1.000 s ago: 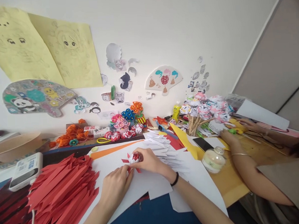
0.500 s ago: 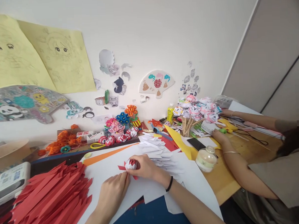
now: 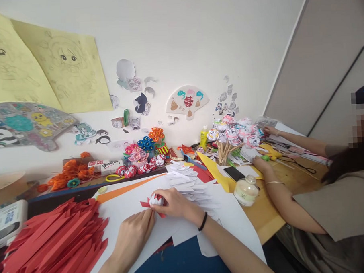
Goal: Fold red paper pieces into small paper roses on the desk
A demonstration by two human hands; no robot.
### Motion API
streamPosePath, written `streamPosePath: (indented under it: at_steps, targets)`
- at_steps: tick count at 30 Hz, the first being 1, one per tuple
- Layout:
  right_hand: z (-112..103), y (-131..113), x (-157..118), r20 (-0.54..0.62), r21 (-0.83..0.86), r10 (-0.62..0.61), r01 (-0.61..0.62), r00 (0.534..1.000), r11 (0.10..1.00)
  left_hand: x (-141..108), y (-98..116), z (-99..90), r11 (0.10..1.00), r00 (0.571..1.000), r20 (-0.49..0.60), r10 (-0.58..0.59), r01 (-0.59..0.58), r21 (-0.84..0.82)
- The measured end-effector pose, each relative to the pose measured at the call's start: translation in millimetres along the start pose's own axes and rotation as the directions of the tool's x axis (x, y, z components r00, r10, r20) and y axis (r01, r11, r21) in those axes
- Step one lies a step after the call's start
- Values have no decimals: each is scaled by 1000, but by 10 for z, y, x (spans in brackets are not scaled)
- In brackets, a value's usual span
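Observation:
A small red and white folded paper flower is between my two hands, over the white paper sheet. My right hand curls round its right side, thumb and fingers closed on it. At its lower edge my left hand pinches with fingers pressed together. A red strip end sticks out on the flower's left, and another shows below it. Folded red paper strips lie in a big heap to the left. White folded strips are piled behind and right of my right hand.
A glass jar, black phone and paper flower bouquet stand or lie on the right. Beyond them, another person's hands touch papers. Finished red-white flowers line the back. A white device is far left.
The whole view has shifted slightly, so things appear a little further left. Both my hands keep their hold around the flower. More of the other person's head shows at the right.

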State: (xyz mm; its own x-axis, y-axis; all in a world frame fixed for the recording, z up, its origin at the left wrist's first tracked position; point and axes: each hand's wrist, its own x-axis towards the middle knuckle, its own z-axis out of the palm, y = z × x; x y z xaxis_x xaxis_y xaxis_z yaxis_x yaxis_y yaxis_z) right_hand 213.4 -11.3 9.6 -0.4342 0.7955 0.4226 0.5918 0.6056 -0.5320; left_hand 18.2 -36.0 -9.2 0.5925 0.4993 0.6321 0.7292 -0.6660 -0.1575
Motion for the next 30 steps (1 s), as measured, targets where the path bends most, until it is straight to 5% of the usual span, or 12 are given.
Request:
streamPosePath:
  at_steps: [14,22,30]
  targets:
    - [6,28,2,-44,154,19,-12,999,988,-37,-26,-4,997,999,15,33,-34,66]
    - [-43,87,6,58,343,68,-84,996,936,-29,-57,-33,995,993,71,94,-97,32]
    - [-43,104,0,83,316,82,-104,993,943,-78,-90,23,998,997,26,67,-67,-2]
